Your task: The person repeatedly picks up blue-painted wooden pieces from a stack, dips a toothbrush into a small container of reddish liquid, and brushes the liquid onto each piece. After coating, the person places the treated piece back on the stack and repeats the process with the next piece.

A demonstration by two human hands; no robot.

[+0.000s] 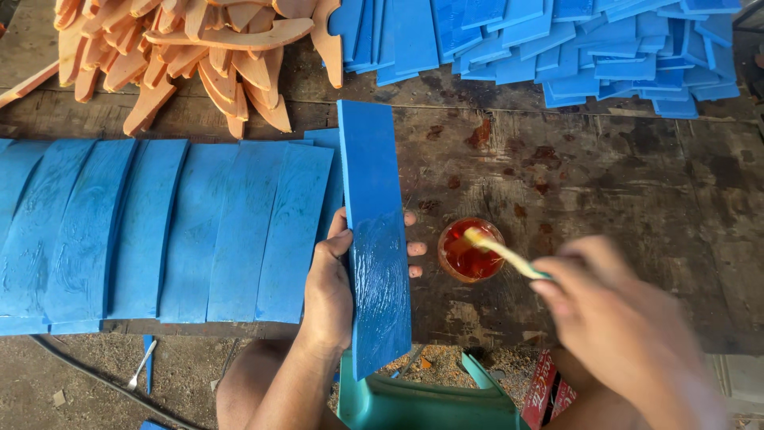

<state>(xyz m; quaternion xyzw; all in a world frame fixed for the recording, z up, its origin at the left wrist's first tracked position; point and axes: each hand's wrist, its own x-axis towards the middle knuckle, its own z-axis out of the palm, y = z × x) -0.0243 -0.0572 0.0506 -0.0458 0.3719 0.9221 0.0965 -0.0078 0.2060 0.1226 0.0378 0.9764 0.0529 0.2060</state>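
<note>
My left hand [328,287] grips a long blue foam strip [372,231] from underneath, thumb on its left edge and fingertips showing past its right edge. The strip's near half looks wet and glossy. My right hand [617,318], blurred, holds a small pale brush [501,253] whose tip rests over a small round cup of reddish glue [469,251] standing on the dark wooden table, just right of the strip.
A row of curved blue foam strips [159,231] lies side by side at the left. Orange foam cut-outs [191,56] are heaped at the back left, blue pieces [573,48] at the back right. A teal plastic stool [414,402] sits below the stained table [621,183].
</note>
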